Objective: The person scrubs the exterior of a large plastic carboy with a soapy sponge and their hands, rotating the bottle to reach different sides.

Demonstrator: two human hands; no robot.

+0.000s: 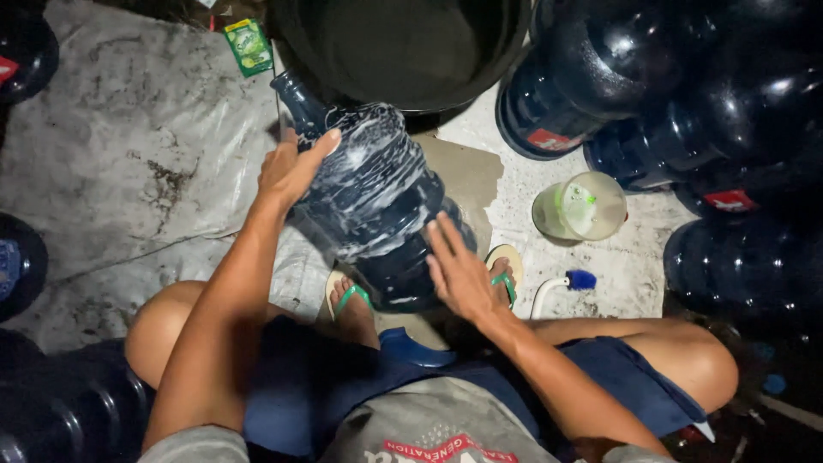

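While the fingers (319, 147) of the left hand (291, 168) lie spread on its shoulder and the right hand (459, 273) presses flat near its base, a soapy dark-blue water jug (370, 199) lies tilted between the feet, neck toward a black basin (403, 94); neither hand clenches.

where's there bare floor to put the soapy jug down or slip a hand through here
Bare sheeting lies on the person's left, between the soapy jug, the green sachet and the left knee. A smaller patch sits between the cup and the white-handled brush. The right side is packed with dark jugs; the black tub blocks ahead.
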